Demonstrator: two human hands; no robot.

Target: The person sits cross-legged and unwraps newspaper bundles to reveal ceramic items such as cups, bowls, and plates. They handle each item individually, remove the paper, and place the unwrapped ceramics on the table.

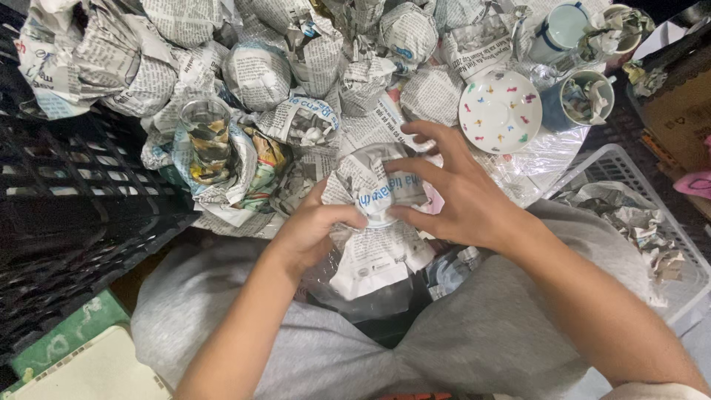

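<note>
My left hand (311, 230) and my right hand (452, 189) are both closed around a newspaper-wrapped round object (378, 189) held above my lap. The paper is crumpled over it, with a loose sheet hanging down below my fingers. What is inside the wrap is hidden. Just left of it stands a clear glass (206, 137) stuffed with newspaper and half wrapped.
Several newspaper-wrapped bundles (259, 74) crowd the surface ahead. A white saucer with coloured specks (500, 111) and cups stuffed with paper (585, 100) sit at the right. A black plastic crate (67, 200) is at the left, a white basket with paper scraps (637, 215) at the right.
</note>
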